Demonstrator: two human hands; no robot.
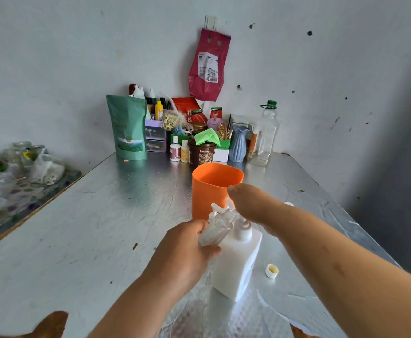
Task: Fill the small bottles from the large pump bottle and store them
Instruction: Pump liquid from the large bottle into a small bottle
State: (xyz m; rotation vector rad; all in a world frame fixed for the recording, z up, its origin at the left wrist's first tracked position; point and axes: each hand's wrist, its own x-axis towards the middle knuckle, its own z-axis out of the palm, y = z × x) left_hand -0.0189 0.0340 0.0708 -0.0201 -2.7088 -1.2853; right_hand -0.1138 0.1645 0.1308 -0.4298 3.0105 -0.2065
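Filling: my left hand grips 1 small bottle at the pump bottle before the orange cup, my right hand pressing its pump; next, cap it.

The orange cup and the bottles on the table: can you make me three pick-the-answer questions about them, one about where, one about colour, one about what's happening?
1. Where is the orange cup?
A. Behind the pump bottle
B. On the floor
C. Hanging on the wall

2. What colour is the large pump bottle?
A. Blue
B. White
C. Black

3. What is the left hand doing?
A. Resting flat on the table
B. Holding a small bottle at the pump
C. Lifting the orange cup

Answers: 1 A, the cup stands on the table just beyond the pump bottle. 2 B, its body is plain white. 3 B, its fingers wrap the small bottle while the right hand is on the pump.
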